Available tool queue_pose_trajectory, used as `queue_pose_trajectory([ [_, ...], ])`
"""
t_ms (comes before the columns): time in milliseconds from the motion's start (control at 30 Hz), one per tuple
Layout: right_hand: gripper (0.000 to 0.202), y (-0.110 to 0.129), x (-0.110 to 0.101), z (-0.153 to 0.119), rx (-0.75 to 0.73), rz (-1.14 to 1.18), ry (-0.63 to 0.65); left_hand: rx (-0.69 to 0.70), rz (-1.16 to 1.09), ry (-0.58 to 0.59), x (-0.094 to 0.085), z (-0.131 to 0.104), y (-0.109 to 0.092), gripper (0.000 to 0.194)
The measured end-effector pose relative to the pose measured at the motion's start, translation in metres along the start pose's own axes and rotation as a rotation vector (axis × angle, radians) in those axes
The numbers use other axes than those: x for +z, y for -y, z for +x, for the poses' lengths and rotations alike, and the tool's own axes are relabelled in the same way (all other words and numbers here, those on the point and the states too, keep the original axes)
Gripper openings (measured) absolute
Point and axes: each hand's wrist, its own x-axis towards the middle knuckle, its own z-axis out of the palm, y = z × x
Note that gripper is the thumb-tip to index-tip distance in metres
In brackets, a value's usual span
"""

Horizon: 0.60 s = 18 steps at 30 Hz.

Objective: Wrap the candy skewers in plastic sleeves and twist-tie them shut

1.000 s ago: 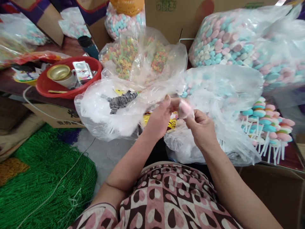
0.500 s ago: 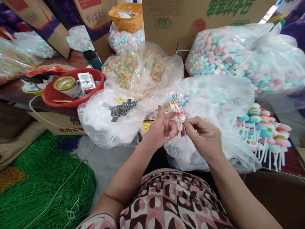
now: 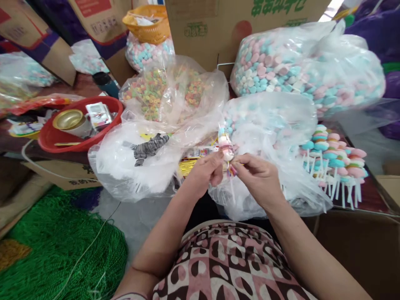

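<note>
A wrapped marshmallow skewer (image 3: 225,143) stands nearly upright between my hands, its clear wrapper gathered at the bottom around a white stick. My left hand (image 3: 204,175) has its fingers curled in and closed against the lower left of the wrapper. From the right, my right hand (image 3: 261,177) pinches the gathered bottom, where a small colourful bit of wrapper or tie shows. Just behind lies a clear bag of pink and blue marshmallows (image 3: 275,110). Unwrapped marshmallow skewers (image 3: 334,152) are piled to the right, white sticks towards me. Yellow strips (image 3: 189,167) lie beside my left hand.
At left, a red basin (image 3: 46,139) holds a gold bowl and packets. A bag of ring-shaped candies (image 3: 159,91) and a white plastic bag with a grey striped cloth (image 3: 151,148) lie nearby. A cardboard box (image 3: 206,46) stands behind; green cords (image 3: 71,241) heap at lower left.
My left fingers, partly raised before, are now curled in against the wrapper. The skewer stands more upright, with its stick showing below. The whole view has shifted slightly.
</note>
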Motion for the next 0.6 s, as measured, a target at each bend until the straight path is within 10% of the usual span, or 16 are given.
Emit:
queue_pose_trajectory([
  [100,0.011,-0.006,-0.001,-0.005,0.177,0.220,0.072,0.074,-0.086,0.085,-0.002,-0.005,-0.002,0.021],
  [400,0.021,-0.008,-0.034,-0.034,0.369,0.642,0.146,0.511,0.709,0.496,0.034,-0.020,-0.008,0.031],
  [600,0.026,-0.018,-0.077,-0.094,0.539,0.590,-0.197,0.515,0.954,0.714,0.070,-0.023,0.024,0.037],
])
